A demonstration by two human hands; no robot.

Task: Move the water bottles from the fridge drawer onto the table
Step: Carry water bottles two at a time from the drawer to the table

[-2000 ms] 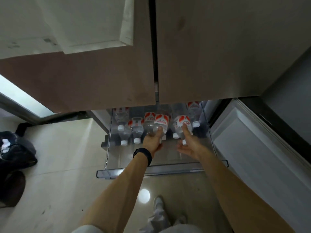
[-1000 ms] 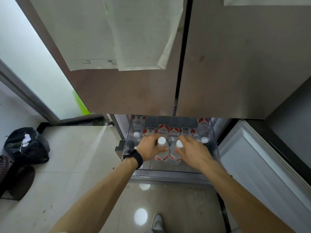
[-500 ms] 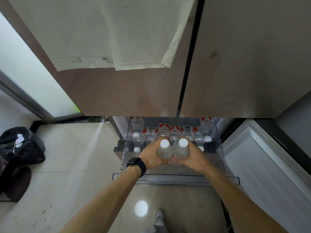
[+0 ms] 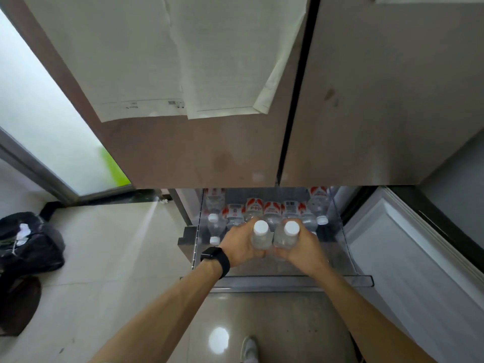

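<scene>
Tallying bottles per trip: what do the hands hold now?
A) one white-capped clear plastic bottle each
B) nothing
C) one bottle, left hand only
A: the left hand grips one white-capped clear plastic water bottle, the right hand a second bottle, both upright over the transparent fridge drawer.

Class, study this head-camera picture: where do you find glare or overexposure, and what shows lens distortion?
Head view: a round glare spot on the glossy floor; the frosted window at left is blown out; the wide-angle lens slants the fridge doors and stretches the forearms; drawer bottle labels too soft to read.
</scene>
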